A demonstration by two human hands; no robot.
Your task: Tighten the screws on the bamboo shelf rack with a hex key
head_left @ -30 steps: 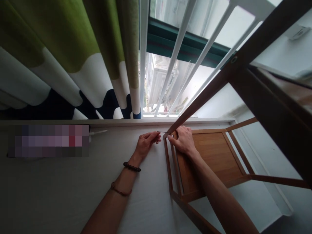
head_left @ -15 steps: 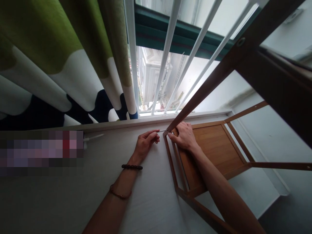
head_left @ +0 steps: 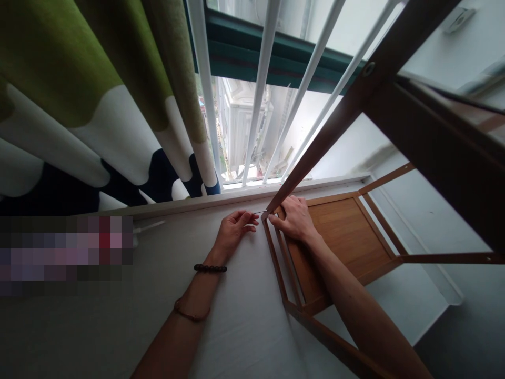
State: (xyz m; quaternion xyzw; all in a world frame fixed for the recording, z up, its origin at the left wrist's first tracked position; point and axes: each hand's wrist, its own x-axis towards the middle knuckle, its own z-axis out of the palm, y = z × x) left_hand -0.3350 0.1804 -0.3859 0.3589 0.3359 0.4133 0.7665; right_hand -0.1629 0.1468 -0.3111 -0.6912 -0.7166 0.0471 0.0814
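Evidently for steadiness, my right hand (head_left: 295,219) clasps the wooden frame (head_left: 349,231) near its corner, where my left hand (head_left: 234,229) pinches a thin rod (head_left: 260,211) level.

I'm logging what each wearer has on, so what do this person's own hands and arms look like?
Both the left hand and right hand are ungloved, and no sleeves show. The left wrist wears a dark bracelet of round beads; farther up that forearm sits a thin, reddish-brown band. Nothing worn shows on the right forearm.
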